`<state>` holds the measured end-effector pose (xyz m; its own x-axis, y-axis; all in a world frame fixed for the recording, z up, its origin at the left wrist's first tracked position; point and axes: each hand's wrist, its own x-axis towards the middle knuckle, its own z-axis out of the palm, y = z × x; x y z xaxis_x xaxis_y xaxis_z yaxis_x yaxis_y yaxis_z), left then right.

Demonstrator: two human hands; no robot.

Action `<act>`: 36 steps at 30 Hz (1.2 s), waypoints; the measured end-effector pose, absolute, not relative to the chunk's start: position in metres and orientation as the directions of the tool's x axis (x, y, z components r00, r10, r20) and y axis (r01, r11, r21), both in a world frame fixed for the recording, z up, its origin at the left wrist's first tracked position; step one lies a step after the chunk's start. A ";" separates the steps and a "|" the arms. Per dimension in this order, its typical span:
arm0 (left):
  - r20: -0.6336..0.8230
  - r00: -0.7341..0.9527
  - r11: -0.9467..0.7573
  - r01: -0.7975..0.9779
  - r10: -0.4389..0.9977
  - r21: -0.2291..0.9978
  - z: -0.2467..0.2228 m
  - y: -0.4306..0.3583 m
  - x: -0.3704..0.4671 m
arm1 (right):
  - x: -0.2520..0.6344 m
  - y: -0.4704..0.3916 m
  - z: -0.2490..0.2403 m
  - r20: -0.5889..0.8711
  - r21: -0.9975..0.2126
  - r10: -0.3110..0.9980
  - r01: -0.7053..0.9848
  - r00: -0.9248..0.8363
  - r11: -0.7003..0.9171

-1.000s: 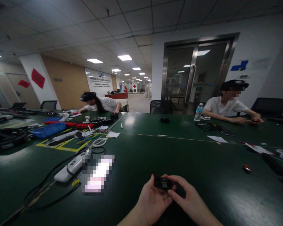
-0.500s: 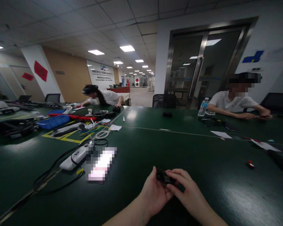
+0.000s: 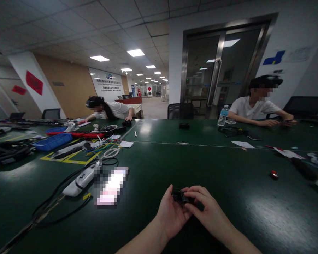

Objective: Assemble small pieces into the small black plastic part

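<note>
A small black device, its exact kind unclear, is held between both hands above the near part of the green table. My left hand cups it from the left, palm up, with the thumb against its upper edge. From the right, my right hand pinches its other end between thumb and fingers. The fingers cover much of the device. A blurred-out phone with a bright screen lies to the left of my hands.
A white power strip with black cables lies on the left, near a blue tray. Across the table are two people, with a water bottle near the right one. A small red object sits at right; a wrench lies farther off.
The camera view has turned slightly right, so the surroundings appear shifted left. Both hands keep hold of the black device, which looks slightly tilted compared with before.
</note>
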<state>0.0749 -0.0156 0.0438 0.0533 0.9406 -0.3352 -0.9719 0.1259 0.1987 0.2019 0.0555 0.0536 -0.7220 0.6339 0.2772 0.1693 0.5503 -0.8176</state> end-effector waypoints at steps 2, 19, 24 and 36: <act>-0.340 0.048 0.125 -0.970 0.939 0.210 0.044 -0.016 0.075 | 0.202 0.056 0.054 0.276 -0.835 0.648 0.156 -0.710 0.527; -0.330 0.042 0.112 -0.974 0.943 0.196 0.038 -0.015 0.072 | 0.209 0.069 0.058 0.077 -0.991 0.809 0.047 -0.582 0.128; -0.339 0.055 0.125 -0.974 0.939 0.187 0.038 -0.015 0.071 | 0.213 0.069 0.066 0.027 -0.999 0.851 -0.043 -0.524 0.006; -0.370 0.032 0.102 -0.980 0.929 0.172 0.040 -0.015 0.069 | 0.216 0.073 0.072 -0.059 -0.961 0.916 -0.224 -0.398 -0.160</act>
<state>0.0690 -0.0151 0.0400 0.0321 0.9286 -0.3696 -0.9798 0.1023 0.1720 0.2164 0.0730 0.0719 -0.3979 0.9155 -0.0594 -0.2239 -0.1597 -0.9614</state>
